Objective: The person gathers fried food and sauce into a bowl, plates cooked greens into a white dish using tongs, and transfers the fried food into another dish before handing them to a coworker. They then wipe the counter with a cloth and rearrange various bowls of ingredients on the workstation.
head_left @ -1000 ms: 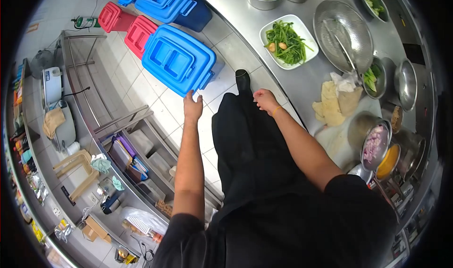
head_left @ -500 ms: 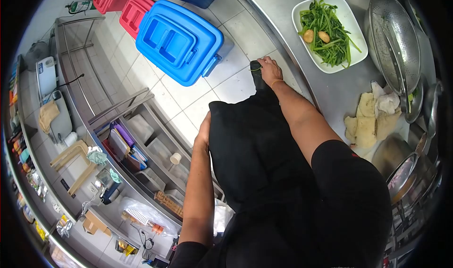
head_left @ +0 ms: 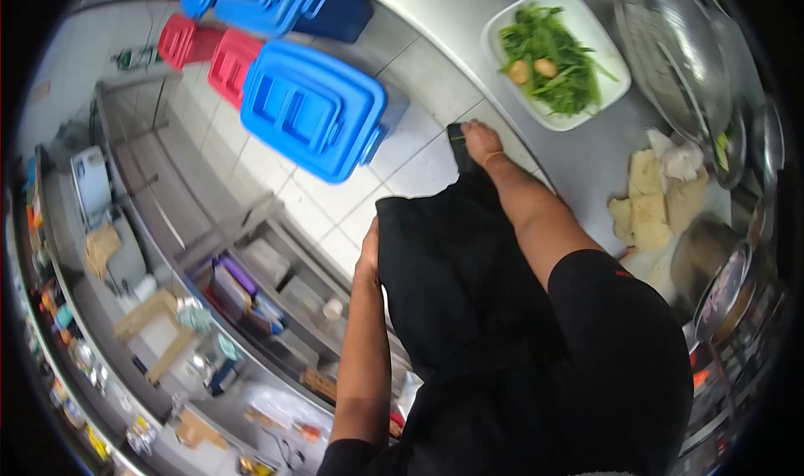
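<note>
A black apron [head_left: 452,275] covers my front and is drawn outward between my two hands. My right hand [head_left: 481,144] is closed on its far, narrow gathered end, beside the metal counter's edge. My left hand [head_left: 368,248] rests against the apron's left edge, its fingers mostly hidden by the cloth. To the right of my right hand, a white dish [head_left: 610,99] on the counter holds cooked green leafy stems with two brownish round pieces.
On the steel counter [head_left: 578,166] lie folded cloths [head_left: 649,200], a perforated metal strainer [head_left: 662,49] and metal pans [head_left: 720,304]. Blue lidded bins [head_left: 314,112] and red bins [head_left: 230,66] stand on the tiled floor. Metal shelving with folders [head_left: 239,288] runs along my left.
The view has shifted and blurred a little, with the dish now further left and the shelves further right. My hands stay at the apron, its far end still in my right hand.
</note>
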`<state>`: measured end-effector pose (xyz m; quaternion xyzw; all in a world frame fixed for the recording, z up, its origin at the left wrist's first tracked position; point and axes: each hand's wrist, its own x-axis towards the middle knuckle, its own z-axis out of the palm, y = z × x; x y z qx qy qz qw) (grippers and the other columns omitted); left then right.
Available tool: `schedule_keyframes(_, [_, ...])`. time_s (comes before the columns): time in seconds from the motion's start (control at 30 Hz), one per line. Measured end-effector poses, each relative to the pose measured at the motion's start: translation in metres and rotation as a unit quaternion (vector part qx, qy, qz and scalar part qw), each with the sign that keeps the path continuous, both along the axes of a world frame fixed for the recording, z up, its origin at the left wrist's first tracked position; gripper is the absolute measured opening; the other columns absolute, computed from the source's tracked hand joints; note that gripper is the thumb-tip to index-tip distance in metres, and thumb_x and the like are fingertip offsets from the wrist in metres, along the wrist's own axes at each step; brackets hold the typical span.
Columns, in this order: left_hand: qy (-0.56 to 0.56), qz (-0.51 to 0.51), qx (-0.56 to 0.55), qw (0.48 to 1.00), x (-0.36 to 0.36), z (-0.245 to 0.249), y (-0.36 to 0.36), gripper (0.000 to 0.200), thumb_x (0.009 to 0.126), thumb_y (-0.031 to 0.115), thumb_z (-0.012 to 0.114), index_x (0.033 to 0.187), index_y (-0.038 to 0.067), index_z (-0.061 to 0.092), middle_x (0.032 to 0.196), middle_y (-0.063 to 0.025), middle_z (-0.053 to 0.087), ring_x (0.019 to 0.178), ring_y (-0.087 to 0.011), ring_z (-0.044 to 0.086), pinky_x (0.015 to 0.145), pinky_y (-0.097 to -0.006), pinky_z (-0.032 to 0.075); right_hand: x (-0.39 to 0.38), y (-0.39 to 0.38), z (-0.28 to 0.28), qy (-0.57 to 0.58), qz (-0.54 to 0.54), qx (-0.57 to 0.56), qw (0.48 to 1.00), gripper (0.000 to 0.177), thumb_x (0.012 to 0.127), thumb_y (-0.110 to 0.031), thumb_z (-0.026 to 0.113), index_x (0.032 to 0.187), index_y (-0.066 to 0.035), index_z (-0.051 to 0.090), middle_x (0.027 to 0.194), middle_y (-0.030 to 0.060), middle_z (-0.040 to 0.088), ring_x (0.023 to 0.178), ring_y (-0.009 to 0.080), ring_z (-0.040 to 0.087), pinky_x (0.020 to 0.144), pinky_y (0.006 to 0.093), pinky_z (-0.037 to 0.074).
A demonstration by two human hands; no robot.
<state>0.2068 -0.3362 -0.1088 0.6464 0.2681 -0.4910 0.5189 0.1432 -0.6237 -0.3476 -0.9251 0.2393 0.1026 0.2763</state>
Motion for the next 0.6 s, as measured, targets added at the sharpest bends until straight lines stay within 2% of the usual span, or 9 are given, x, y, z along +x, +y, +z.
schedule_keyframes(0.1, [-0.142, -0.146, -0.046, 0.978, -0.002, -0.048, 0.029, 0.051, 0.109, 0.036, 0.044, 0.134, -0.005, 0.06, 0.123, -0.0183, 0.069, 0.117, -0.0288, 0.064, 0.103, -0.0372, 0.05, -0.001, 0.023, -0.022, -0.027, -0.145, 0.047, 0.988, 0.032, 0.094, -0.011, 0.045, 0.116, -0.004, 0.067, 0.122, 0.0179, 0.068, 0.11, 0.0379, 0.066, 0.094, 0.051, 0.054])
schedule_keyframes(0.13, [-0.206, -0.28, 0.038, 0.937, 0.0, -0.069, 0.043, 0.053, 0.108, 0.038, 0.046, 0.134, -0.006, 0.059, 0.123, -0.0216, 0.068, 0.118, -0.0315, 0.064, 0.104, -0.0396, 0.05, -0.002, 0.033, 0.004, -0.018, -0.226, 0.086, 0.97, 0.029, 0.095, -0.012, 0.044, 0.111, -0.004, 0.066, 0.116, 0.0192, 0.068, 0.107, 0.0395, 0.066, 0.092, 0.0526, 0.053])
schedule_keyframes(0.17, [-0.26, -0.31, 0.115, 0.907, 0.001, -0.074, 0.031, 0.057, 0.107, 0.04, 0.048, 0.135, -0.008, 0.057, 0.128, -0.0257, 0.064, 0.121, -0.035, 0.062, 0.105, -0.0422, 0.048, -0.008, 0.037, 0.035, -0.026, -0.193, 0.049, 0.98, 0.025, 0.096, -0.014, 0.044, 0.107, -0.003, 0.063, 0.109, 0.0208, 0.067, 0.101, 0.0415, 0.067, 0.091, 0.0544, 0.053])
schedule_keyframes(0.2, [-0.304, -0.335, 0.197, 0.87, 0.002, -0.078, 0.019, 0.061, 0.105, 0.043, 0.051, 0.136, -0.01, 0.056, 0.132, -0.0299, 0.061, 0.124, -0.0386, 0.059, 0.107, -0.0447, 0.046, -0.014, 0.05, 0.042, -0.083, -0.268, 0.018, 0.96, 0.019, 0.095, -0.015, 0.047, 0.103, -0.005, 0.061, 0.104, 0.0204, 0.067, 0.096, 0.0413, 0.068, 0.086, 0.0547, 0.054])
schedule_keyframes(0.23, [-0.345, -0.327, 0.187, 0.86, -0.006, -0.055, -0.009, 0.061, 0.104, 0.041, 0.053, 0.137, -0.01, 0.054, 0.14, -0.0306, 0.055, 0.13, -0.0417, 0.053, 0.111, -0.0451, 0.042, -0.027, 0.06, 0.051, -0.09, -0.28, 0.03, 0.955, 0.016, 0.093, -0.015, 0.053, 0.104, -0.007, 0.061, 0.104, 0.0192, 0.067, 0.096, 0.0398, 0.068, 0.081, 0.0536, 0.056])
schedule_keyframes(0.27, [-0.365, -0.32, 0.151, 0.861, -0.007, -0.054, -0.028, 0.06, 0.104, 0.04, 0.054, 0.138, -0.01, 0.053, 0.14, -0.0306, 0.054, 0.131, -0.0413, 0.052, 0.111, -0.045, 0.041, -0.043, 0.05, 0.119, -0.003, -0.227, 0.131, 0.965, 0.027, 0.095, -0.021, 0.057, 0.112, -0.001, 0.062, 0.113, 0.0248, 0.066, 0.102, 0.0452, 0.066, 0.09, 0.0551, 0.053])
schedule_keyframes(0.33, [-0.395, -0.297, 0.089, 0.865, -0.006, -0.045, -0.053, 0.058, 0.104, 0.037, 0.055, 0.139, -0.009, 0.053, 0.142, -0.0305, 0.053, 0.133, -0.0407, 0.05, 0.112, -0.045, 0.04, -0.076, 0.061, 0.168, -0.14, -0.234, 0.109, 0.956, 0.013, 0.09, -0.015, 0.06, 0.1, -0.005, 0.058, 0.099, 0.0185, 0.063, 0.089, 0.042, 0.067, 0.074, 0.0528, 0.055])
schedule_keyframes(0.37, [-0.382, -0.303, 0.063, 0.871, -0.003, -0.026, -0.076, 0.058, 0.106, 0.034, 0.056, 0.144, -0.008, 0.046, 0.143, -0.0257, 0.053, 0.135, -0.0334, 0.049, 0.113, -0.0422, 0.039, -0.086, 0.063, 0.2, -0.175, -0.244, 0.12, 0.946, 0.011, 0.091, -0.016, 0.061, 0.097, -0.007, 0.058, 0.096, 0.0159, 0.062, 0.087, 0.0405, 0.067, 0.072, 0.0522, 0.055])
schedule_keyframes(0.6, [-0.484, -0.272, -0.117, 0.823, 0.095, 0.059, -0.181, 0.044, 0.103, 0.022, 0.06, 0.137, -0.006, 0.053, 0.128, -0.0181, 0.061, 0.114, -0.0279, 0.058, 0.102, -0.0383, 0.046, -0.097, 0.004, 0.461, -0.4, -0.39, 0.0, 0.83, 0.011, 0.087, -0.006, 0.068, 0.095, -0.007, 0.061, 0.093, 0.0085, 0.063, 0.079, 0.0238, 0.067, 0.066, 0.036, 0.054])
